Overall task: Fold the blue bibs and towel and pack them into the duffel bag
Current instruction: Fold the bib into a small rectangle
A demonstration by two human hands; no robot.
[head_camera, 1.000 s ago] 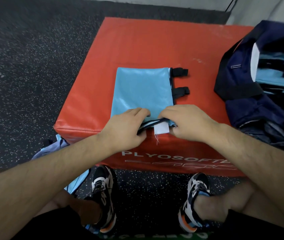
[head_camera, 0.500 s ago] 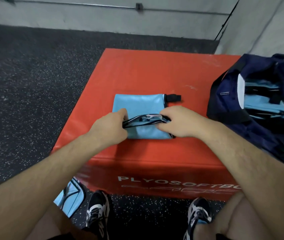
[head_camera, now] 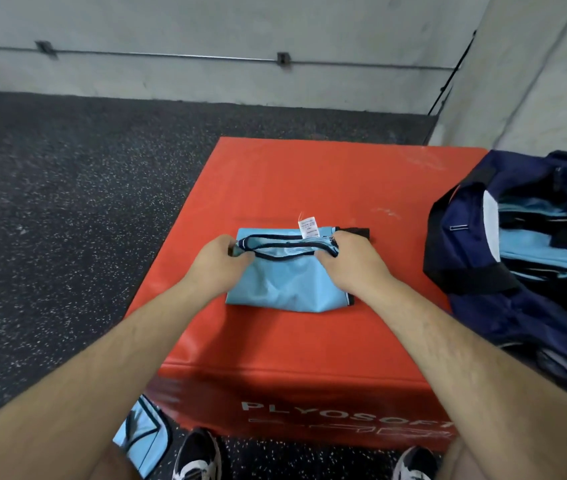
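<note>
Saw a left shoe (head_camera: 199, 459) and a right shoe (head_camera: 413, 465) at the very bottom, both planted on the speckled floor (head_camera: 67, 202). Spotted a second bib (head_camera: 143, 434), also light blue with dark trim, just left of the left shoe and low beside the front of the red box (head_camera: 309, 358), partly cut off by the forearm. Read white lettering on the front face of that box, blurred toward the right.

Found the blue bib (head_camera: 289, 289) folded flat on top of the box, about midway across, with its smooth near edge toward the body. Found the left hand (head_camera: 218, 263) grasping the bib's far left corner, fingers curled round the dark-trimmed edge. Found the right hand (head_camera: 353, 261) grasping the far right corner the same way. Saw the trimmed edge stretched between the two hands. Noticed a white tag (head_camera: 308, 227) sticking up at the far edge, close to the right hand, and a black strap (head_camera: 360, 233) poking out just beyond that hand.

Farther right, saw the navy duffel bag (head_camera: 483, 306) sitting open on the right side of the box top, apart from the bib, with light blue fabric (head_camera: 545, 237) inside.

Beyond the box, made out more dark floor, then a grey wall (head_camera: 206, 29) with a thin metal pipe (head_camera: 171, 56) clamped along it.
</note>
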